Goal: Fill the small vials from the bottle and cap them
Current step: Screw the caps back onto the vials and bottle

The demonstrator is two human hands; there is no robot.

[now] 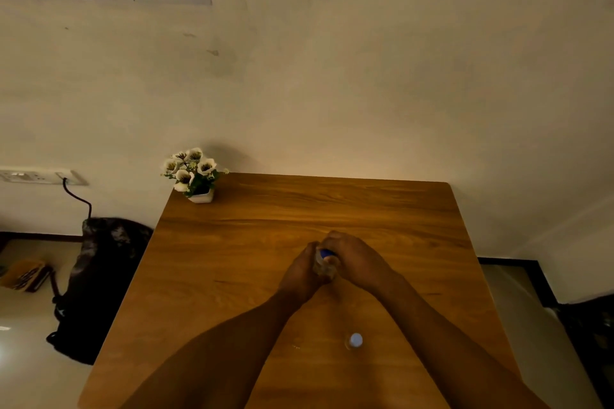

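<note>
On the table, your left hand grips the bottle, your right hand clamps its cap; one capped vial at 6 o'clock looks done.

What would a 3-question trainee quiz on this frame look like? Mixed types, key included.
1. True or false: the capped vial stands on the table apart from both hands.
2. Which hand sits over the bottle's blue cap? A) left hand B) right hand C) neither
3. Fill in: the flower pot stands at the table's far ____ corner.

Key:
1. True. The vial is nearer the camera, between the forearms, untouched.
2. B. The right hand curls over the cap; the left hand grips the bottle body.
3. Left.
</note>
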